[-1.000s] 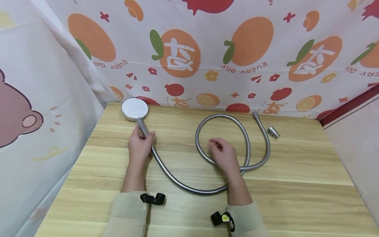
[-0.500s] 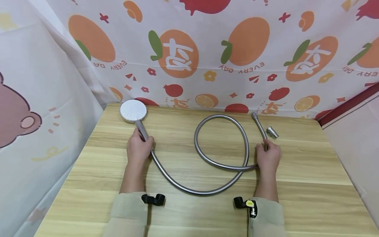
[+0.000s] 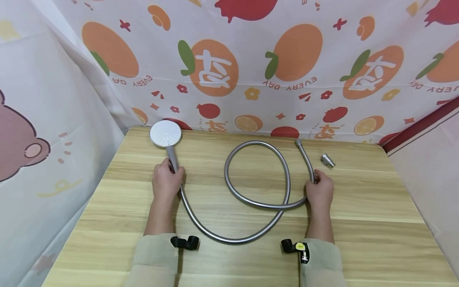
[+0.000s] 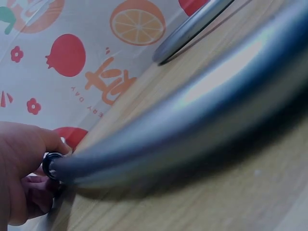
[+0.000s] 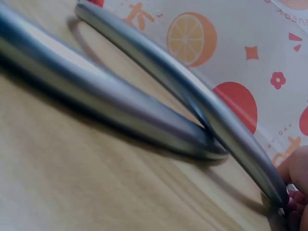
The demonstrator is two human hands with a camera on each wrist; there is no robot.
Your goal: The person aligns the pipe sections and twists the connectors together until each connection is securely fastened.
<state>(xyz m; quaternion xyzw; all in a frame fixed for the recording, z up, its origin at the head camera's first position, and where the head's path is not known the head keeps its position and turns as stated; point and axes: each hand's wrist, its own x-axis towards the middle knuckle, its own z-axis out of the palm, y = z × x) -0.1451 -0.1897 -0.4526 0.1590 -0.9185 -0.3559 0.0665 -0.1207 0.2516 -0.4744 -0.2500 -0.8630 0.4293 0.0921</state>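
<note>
On the left of the table, a handheld shower head (image 3: pixel 165 134) lies with its round white spray face up. My left hand (image 3: pixel 167 180) grips its grey handle (image 3: pixel 172 156) near the hose joint. From there a grey metal shower hose (image 3: pixel 231 240) curves across the wood and makes one loop in the middle. My right hand (image 3: pixel 320 190) holds the hose near its free end (image 3: pixel 299 142), which points to the back. In the right wrist view the fingers (image 5: pixel 294 166) are partly cut off at the edge. A small metal fitting (image 3: pixel 327 160) lies behind and right of that hand.
The wooden table (image 3: pixel 365 239) meets a fruit-patterned cloth (image 3: pixel 251 95) along its back edge. Another pale cloth (image 3: pixel 64 119) hangs at the left. A white panel (image 3: pixel 426 167) with a dark red strip stands at the right. Each sleeve carries a black wrist mount.
My right hand has come from beside the loop to the hose's free end and gripped it. The loop and that end have since shifted left. My left hand keeps its hold.
</note>
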